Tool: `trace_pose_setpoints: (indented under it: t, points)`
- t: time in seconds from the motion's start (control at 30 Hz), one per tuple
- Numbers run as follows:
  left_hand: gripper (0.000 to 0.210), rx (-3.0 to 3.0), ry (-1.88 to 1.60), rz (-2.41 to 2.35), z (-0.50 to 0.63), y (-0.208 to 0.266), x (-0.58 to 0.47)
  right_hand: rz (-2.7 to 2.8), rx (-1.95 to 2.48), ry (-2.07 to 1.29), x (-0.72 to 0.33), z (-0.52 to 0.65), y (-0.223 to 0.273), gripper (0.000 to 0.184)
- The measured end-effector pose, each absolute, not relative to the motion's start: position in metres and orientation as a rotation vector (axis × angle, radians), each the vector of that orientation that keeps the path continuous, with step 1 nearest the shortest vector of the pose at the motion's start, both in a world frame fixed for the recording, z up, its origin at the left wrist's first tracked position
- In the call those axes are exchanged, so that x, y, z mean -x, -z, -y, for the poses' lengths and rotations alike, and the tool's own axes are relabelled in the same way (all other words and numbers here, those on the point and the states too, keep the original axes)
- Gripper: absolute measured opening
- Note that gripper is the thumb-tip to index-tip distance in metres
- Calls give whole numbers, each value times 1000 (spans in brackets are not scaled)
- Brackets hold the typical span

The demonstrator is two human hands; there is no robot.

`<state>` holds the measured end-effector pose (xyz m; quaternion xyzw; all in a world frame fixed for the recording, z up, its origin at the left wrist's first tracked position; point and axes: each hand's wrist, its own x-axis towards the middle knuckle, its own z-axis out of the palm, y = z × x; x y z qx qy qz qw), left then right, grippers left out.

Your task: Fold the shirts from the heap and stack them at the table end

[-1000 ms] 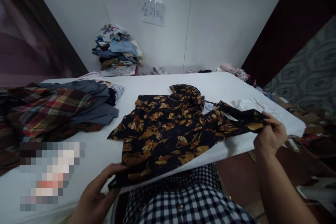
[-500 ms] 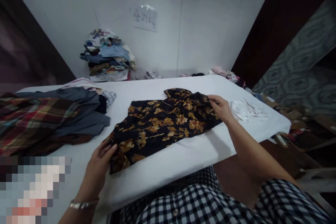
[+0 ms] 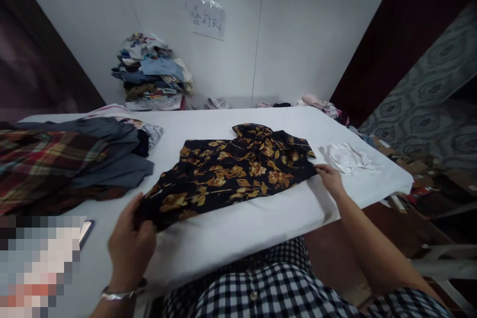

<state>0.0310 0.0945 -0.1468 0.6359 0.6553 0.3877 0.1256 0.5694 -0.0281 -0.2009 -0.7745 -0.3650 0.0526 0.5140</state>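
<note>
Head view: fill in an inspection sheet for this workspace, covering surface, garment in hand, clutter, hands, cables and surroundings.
Surface: white table, partly covered by garments.
Garment in hand: dark floral shirt, spread near the front edge, somewhat rumpled.
Clutter: plaid garment and grey garment heaped left; white cloth right; lower-left item pixelated, cannot tell.
Hands: left hand grips the shirt's left end; right hand pinches its right lower corner.
Cables: nothing seen.
Surroundings: clothes pile by the far wall; sign above.
</note>
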Motion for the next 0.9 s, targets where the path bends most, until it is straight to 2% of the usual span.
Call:
trace_pose_setpoints:
  t: [0.07,0.17,0.3,0.5,0.63,0.73,0.9]
  points:
    - [58,-1913,-1269,-1930,-97,131,-13,819,1806,-44,-578,35,189,33]
    - [51,-1867,-1189,-1951,-97,129,15,836,1875,-121,-588,55,186,32]
    - [52,-1677,-927,-1898,-81,162,26,810,2100,-91,-593,78,204,32]
    - [62,-2011,-773,-1824,-63,190,0,785,2219,45,-590,82,214,39]
    - [47,-1911,-667,-1890,-74,182,-2,666,2213,210,-612,82,206,31]
    - [34,-1953,-715,-1842,-74,170,-5,732,2328,147,-627,83,204,20]
    - [34,-2169,-793,-1685,-73,152,-38,1011,2194,242,-586,71,192,34]
